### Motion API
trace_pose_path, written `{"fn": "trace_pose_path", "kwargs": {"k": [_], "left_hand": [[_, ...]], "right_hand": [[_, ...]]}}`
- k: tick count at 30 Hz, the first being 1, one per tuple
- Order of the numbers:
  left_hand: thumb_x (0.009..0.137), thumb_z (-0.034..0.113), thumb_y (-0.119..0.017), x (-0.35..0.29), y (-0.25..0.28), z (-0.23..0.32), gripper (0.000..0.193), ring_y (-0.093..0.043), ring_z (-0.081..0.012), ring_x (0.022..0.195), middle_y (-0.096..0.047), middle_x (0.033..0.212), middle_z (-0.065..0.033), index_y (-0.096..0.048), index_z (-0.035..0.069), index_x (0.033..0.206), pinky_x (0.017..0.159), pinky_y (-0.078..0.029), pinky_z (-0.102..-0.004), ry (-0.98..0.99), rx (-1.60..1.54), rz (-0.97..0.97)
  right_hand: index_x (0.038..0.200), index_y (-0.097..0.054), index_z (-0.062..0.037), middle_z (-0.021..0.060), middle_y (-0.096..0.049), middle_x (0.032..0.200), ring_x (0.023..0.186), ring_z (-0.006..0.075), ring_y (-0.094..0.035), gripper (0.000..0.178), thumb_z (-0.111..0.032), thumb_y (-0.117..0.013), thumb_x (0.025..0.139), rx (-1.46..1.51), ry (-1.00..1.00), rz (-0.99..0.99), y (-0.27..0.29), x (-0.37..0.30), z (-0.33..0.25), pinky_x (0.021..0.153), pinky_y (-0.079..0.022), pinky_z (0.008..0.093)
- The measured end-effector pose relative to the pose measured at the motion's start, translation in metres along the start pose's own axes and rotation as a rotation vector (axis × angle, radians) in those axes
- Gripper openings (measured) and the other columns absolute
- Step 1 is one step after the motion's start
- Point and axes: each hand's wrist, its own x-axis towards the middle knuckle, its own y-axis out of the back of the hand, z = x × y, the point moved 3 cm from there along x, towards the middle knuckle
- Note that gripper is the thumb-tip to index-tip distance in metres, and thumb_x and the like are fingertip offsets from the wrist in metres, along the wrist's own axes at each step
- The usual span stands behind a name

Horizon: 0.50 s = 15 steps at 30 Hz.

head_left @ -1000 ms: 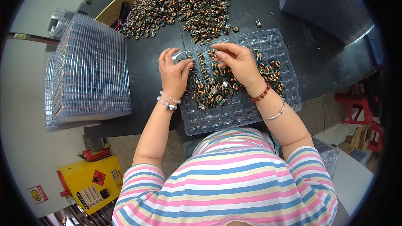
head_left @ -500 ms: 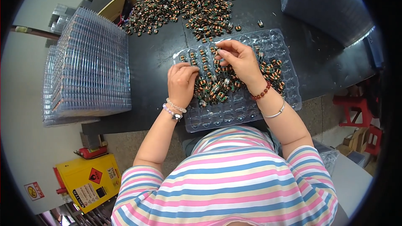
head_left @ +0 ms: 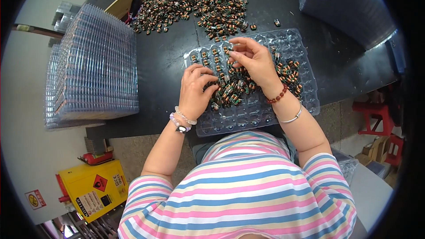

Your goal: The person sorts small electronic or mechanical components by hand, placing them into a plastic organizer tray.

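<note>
On the dark table lies a clear plastic tray (head_left: 256, 121) with rows of pockets. Small copper-wound coils (head_left: 215, 52) stand in several pockets at its far left, and a loose heap of the same coils (head_left: 232, 90) covers its middle. My right hand (head_left: 256, 64) is over the far part of the tray, thumb and forefinger closed about a coil (head_left: 226, 49) at a pocket. Over the heap's left edge, my left hand (head_left: 197, 86) has its thumb and fingers apart, fingertips among the coils. Its palm hides some left-hand pockets.
A large pile of coils (head_left: 190, 4) spreads beyond the tray, with a few stray coils (head_left: 277, 22) to its right. Tall stacks of clear trays stand at left (head_left: 95, 71) and far right (head_left: 345, 9). A red stool (head_left: 374, 117) is on the floor at right.
My left hand has moved slightly right over the heap, its thumb and fingers spreading. My right hand stays nearly in place at the far pockets.
</note>
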Motion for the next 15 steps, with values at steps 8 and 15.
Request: {"fn": "trace_pose_path", "kwargs": {"k": [8,15], "left_hand": [[0.073,0.007,-0.073,-0.002,0.011,-0.051,0.011,-0.058,-0.0206,0.092,-0.068,0.089,-0.0046,-0.071,0.007,0.083,0.083,-0.045,-0.0328,0.185,-0.149,0.218],[0.069,0.013,-0.075,0.005,0.001,-0.058,0.011,-0.055,-0.0228,0.097,-0.066,0.085,0.0003,-0.071,0.011,0.079,0.087,-0.041,-0.0379,-0.040,0.039,0.258]], "right_hand": [[0.110,-0.063,0.0007,0.0062,-0.066,0.095,0.081,0.0109,-0.064,0.022,-0.005,-0.061,0.088,-0.102,0.004,-0.015,0.003,0.001,0.008,0.067,-0.055,0.0232],[0.110,-0.063,0.0011,0.0061,-0.066,0.096,0.080,0.0114,-0.064,0.022,-0.004,-0.060,0.089,-0.165,-0.003,-0.022,0.001,0.001,0.010,0.067,-0.055,0.0231]]}}
